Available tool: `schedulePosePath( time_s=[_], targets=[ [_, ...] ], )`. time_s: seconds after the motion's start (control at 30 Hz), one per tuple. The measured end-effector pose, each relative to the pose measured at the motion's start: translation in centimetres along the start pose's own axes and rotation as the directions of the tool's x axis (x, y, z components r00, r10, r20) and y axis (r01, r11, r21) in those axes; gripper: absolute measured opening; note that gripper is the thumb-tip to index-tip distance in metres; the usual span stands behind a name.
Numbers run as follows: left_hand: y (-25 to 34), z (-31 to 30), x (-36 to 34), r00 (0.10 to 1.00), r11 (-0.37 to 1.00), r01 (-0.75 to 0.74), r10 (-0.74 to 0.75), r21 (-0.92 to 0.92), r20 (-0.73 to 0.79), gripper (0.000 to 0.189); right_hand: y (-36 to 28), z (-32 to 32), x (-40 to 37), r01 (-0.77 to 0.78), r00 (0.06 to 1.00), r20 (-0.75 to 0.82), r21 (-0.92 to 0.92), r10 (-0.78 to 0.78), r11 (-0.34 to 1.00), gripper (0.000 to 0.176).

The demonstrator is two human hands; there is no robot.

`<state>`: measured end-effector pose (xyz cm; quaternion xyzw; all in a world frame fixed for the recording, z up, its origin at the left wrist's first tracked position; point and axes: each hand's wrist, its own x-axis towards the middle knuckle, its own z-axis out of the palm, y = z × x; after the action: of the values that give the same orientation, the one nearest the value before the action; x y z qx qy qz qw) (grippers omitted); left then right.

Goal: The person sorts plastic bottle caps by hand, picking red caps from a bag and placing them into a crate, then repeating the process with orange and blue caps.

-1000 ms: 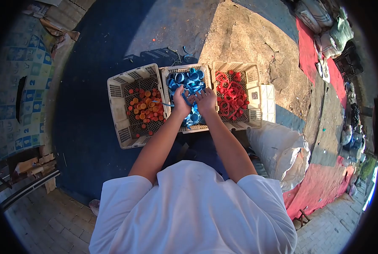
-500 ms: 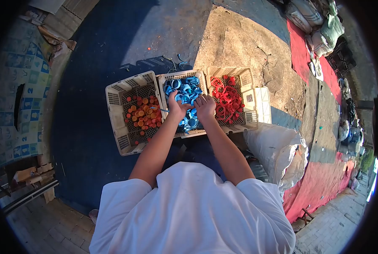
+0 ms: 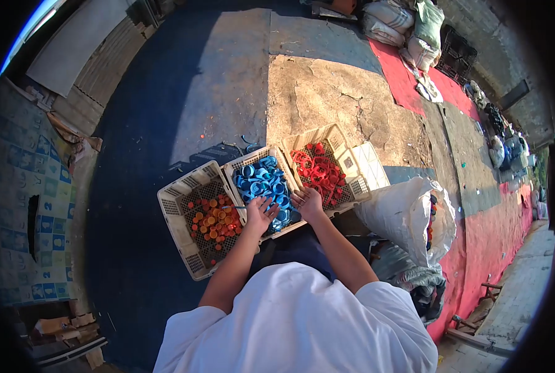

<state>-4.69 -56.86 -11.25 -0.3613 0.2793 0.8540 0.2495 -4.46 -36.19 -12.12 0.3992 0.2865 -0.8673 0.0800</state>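
Both hands are over the middle crate [image 3: 229,173], which holds blue plastic caps and rings [image 3: 262,180]. My left hand [image 3: 260,212] is palm up with fingers spread, above the near left part of the blue pieces. On the right side of that crate, my right hand [image 3: 307,202] is also turned up, fingers apart, with nothing seen in it. Orange and red caps [image 3: 217,219] lie in the left crate [image 3: 177,231]. Red rings and caps [image 3: 319,171] fill part of the right crate [image 3: 290,142].
A white sack [image 3: 392,211] with coloured caps in its mouth lies at the right, beside dark bags [image 3: 408,276]. Filled sacks [image 3: 426,37] are at the upper right. Blue, tan and red sheets cover the ground.
The view has shifted, so the crates appear lower and tilted. My hands have drawn back toward the near end of the blue pieces and moved apart.
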Motion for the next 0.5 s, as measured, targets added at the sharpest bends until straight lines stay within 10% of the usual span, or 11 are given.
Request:
schedulePosePath(
  time_s=[0.13,0.23,0.5],
  targets=[
    [-0.5,1.9,-1.8,0.997,0.997,0.033,-0.038,0.076,0.060,0.029,-1.4,-3.4,-0.4,0.052,0.982,0.174,0.125,-0.073,0.991,0.020],
    [-1.8,2.2,-2.3,0.991,0.989,0.106,-0.113,0.105,0.064,0.025,-3.2,-4.4,-2.1,0.134,0.988,-0.093,0.150,-0.121,0.979,0.017],
    [-7.7,2.5,-2.7,0.969,0.939,0.239,-0.245,0.245,-0.006,0.020,-9.1,-12.4,-5.9,0.302,0.950,-0.161,0.268,-0.266,0.915,0.019]
  ],
)
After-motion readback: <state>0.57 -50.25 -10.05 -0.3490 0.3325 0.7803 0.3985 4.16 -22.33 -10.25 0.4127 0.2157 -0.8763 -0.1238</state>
